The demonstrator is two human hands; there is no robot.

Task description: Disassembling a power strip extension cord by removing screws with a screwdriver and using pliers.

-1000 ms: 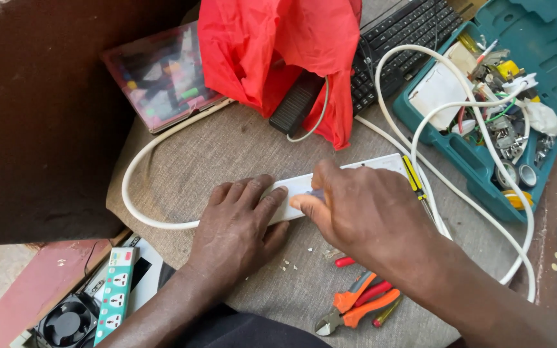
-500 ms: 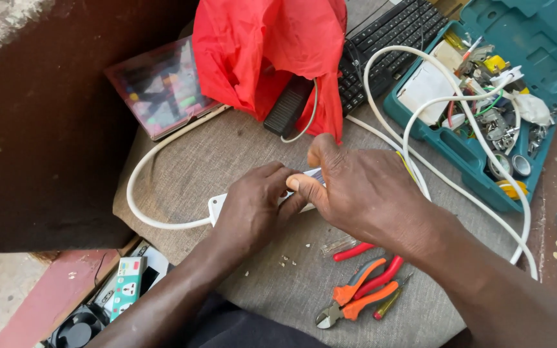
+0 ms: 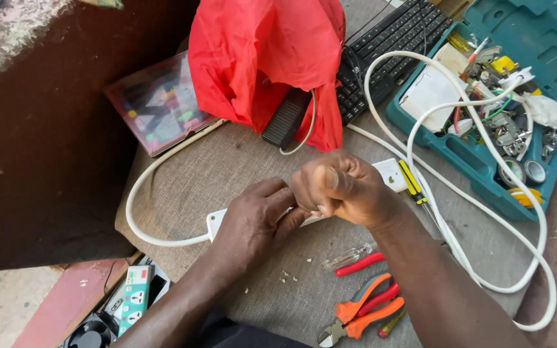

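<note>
Head view, looking down on a cloth-covered table point(image 3: 227, 174). A white power strip point(image 3: 391, 173) lies across the middle, running from near left to far right. The left hand point(image 3: 253, 222) presses flat on its near-left part, fingers spread over the top, with only the strip's end cap showing just left of the hand. The right hand point(image 3: 340, 187) sits just right of it, touching the left fingertips, curled into a tight fist above the strip; whether it pinches anything inside is hidden. The strip's far-right end pokes out behind the right hand.

A white cable point(image 3: 162, 238) leaves the strip's left end and loops toward the far left, while more cable sweeps in wide loops across the right side. Just right of the strip lies a yellow-and-black screwdriver point(image 3: 410, 180). Near the right forearm lie a red-handled tester point(image 3: 356, 261) and orange pliers point(image 3: 359, 316).

At the far edge sit a red bag point(image 3: 259, 58), a keyboard point(image 3: 394, 45) and a clear parts box point(image 3: 159, 106). A teal toolcase point(image 3: 536, 38) crowds the far right. Open cloth lies left of the hands.
</note>
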